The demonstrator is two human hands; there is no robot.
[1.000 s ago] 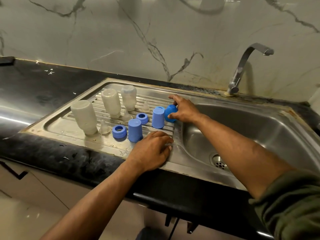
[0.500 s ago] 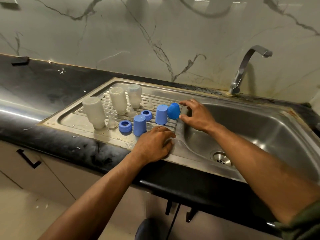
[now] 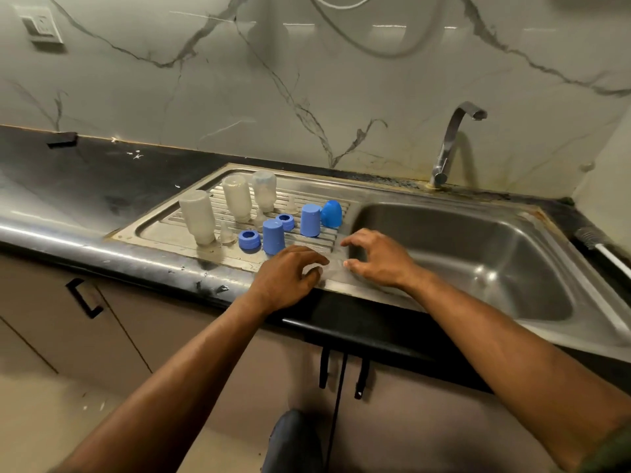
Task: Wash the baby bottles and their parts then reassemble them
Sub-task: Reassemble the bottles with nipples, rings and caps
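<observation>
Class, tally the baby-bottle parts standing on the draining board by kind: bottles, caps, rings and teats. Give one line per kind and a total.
Clear bottles, upside down: 3
Blue caps: 3
Blue screw rings: 2
Clear teats: 3
Total: 11
</observation>
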